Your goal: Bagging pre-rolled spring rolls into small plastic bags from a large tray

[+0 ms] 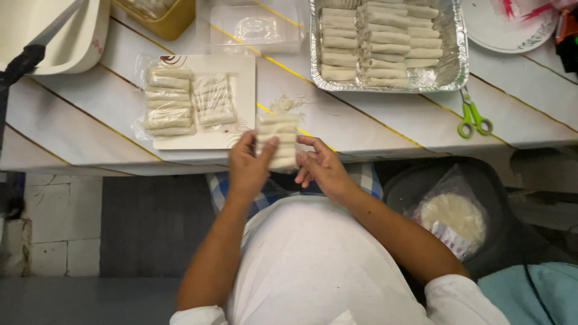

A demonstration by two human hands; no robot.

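My left hand (pixel 248 164) and my right hand (pixel 320 165) together hold a clear plastic bag of pale spring rolls (pixel 278 138) at the table's near edge. The rolls lie stacked crosswise in the bag. Left of it a white rectangular plate (pixel 241 78) carries two more bagged stacks of rolls (pixel 170 101), one larger, one smaller (pixel 212 100). A foil tray (pixel 453 54) at the back holds several rows of loose rolls (pixel 376 42).
Green-handled scissors (pixel 473 118) lie right of the foil tray. A clear plastic lid (pixel 256 29), a yellow container (pixel 162 17) and a white plate (pixel 509 27) stand at the back. A bag of round wrappers (pixel 453 219) rests on a dark stool below the table.
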